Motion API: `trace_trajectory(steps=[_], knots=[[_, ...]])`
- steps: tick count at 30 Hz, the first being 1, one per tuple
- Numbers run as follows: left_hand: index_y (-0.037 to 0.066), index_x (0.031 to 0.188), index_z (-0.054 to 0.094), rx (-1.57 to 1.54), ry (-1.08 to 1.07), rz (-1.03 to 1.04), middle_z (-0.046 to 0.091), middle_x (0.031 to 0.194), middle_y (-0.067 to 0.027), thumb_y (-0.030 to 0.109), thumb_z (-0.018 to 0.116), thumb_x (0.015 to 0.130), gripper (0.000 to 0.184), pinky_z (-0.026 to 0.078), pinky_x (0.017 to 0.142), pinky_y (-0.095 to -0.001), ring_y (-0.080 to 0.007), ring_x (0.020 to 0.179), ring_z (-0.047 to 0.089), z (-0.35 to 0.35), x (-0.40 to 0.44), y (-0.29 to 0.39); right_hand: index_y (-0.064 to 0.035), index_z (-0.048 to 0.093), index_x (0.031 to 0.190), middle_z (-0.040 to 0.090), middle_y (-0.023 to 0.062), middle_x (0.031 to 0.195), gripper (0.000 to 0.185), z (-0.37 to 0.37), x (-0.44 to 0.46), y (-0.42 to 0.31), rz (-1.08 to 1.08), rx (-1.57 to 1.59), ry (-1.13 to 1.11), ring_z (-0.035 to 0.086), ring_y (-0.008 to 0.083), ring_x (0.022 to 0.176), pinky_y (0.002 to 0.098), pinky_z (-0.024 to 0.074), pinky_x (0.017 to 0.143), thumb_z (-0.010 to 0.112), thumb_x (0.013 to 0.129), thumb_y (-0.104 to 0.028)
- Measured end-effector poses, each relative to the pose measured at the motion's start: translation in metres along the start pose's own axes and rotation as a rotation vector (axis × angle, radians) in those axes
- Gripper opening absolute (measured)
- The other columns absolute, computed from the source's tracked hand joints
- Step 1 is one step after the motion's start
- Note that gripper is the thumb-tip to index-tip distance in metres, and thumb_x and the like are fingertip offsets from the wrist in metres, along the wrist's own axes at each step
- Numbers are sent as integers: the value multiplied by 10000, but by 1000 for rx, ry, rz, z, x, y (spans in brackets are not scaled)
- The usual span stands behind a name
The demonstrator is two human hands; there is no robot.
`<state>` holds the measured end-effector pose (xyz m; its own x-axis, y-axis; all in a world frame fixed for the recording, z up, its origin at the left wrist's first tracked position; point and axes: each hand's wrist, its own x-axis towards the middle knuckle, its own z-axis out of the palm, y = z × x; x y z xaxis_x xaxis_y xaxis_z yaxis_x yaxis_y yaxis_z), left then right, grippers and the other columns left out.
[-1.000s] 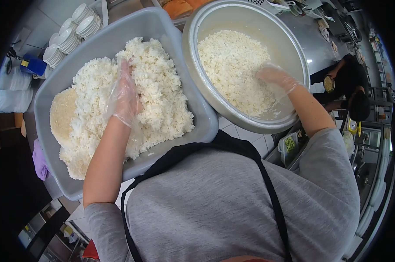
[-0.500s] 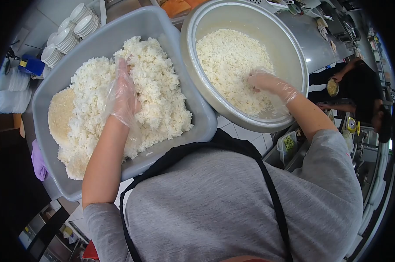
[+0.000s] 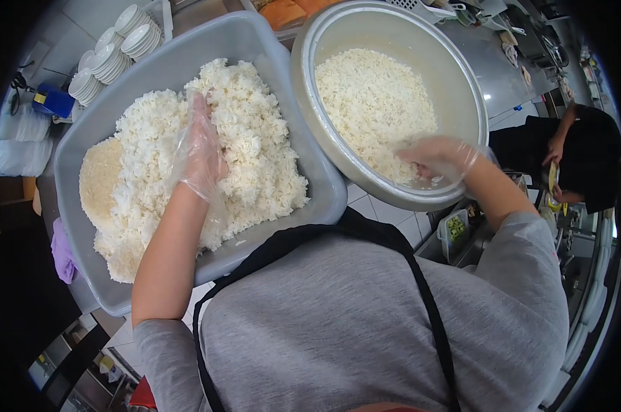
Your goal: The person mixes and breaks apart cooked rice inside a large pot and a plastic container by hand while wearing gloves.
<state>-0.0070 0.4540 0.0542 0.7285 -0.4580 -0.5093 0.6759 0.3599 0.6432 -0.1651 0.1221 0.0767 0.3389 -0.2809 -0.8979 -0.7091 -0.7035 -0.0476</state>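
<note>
Just inside pot rim (image 3: 393, 193): right hand (image 3: 442, 154), maybe touching rice (image 3: 375, 103); open above.

Lettering: none legible. No label, brand, number or sign could be read anywhere in the head view.

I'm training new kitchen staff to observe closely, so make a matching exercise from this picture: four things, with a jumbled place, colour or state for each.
1. Left hand
2. Right hand
3. Cloth
4. White dishes

A. Purple
B. In the round pot
C. Stacked
D. Against rice in the grey tub

Pairs: 1-D, 2-B, 3-A, 4-C
</note>
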Motion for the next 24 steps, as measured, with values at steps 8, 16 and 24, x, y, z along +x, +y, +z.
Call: trace_trajectory(steps=[8, 16, 24], knots=[[71, 1406, 375, -2, 48, -27, 516, 1331, -161, 593, 353, 965, 684, 521, 932, -478, -289, 1172, 570, 1, 0, -1, 22, 324, 1405, 386, 230, 1401, 857, 54, 7, -65, -246, 766, 11, 465, 303, 1219, 427, 461, 991, 538, 874, -615], [71, 1440, 320, 17, -6, -15, 466, 1382, -155, 592, 337, 969, 702, 504, 957, -474, -280, 1203, 547, -5, 1, -1, 18, 15, 1499, 64, 262, 1547, 1064, 27, 35, -107, -545, 711, 50, 134, 381, 1436, 585, 216, 1126, 608, 849, -580], [111, 1474, 249, 65, -44, -22, 429, 1404, -161, 653, 298, 942, 761, 472, 992, -502, -278, 1248, 508, -7, 7, -2, -66, 88, 1522, 266, 207, 1512, 991, 22, 69, -101, -670, 911, -103, 171, 319, 1429, 619, 168, 1097, 689, 847, -470]])
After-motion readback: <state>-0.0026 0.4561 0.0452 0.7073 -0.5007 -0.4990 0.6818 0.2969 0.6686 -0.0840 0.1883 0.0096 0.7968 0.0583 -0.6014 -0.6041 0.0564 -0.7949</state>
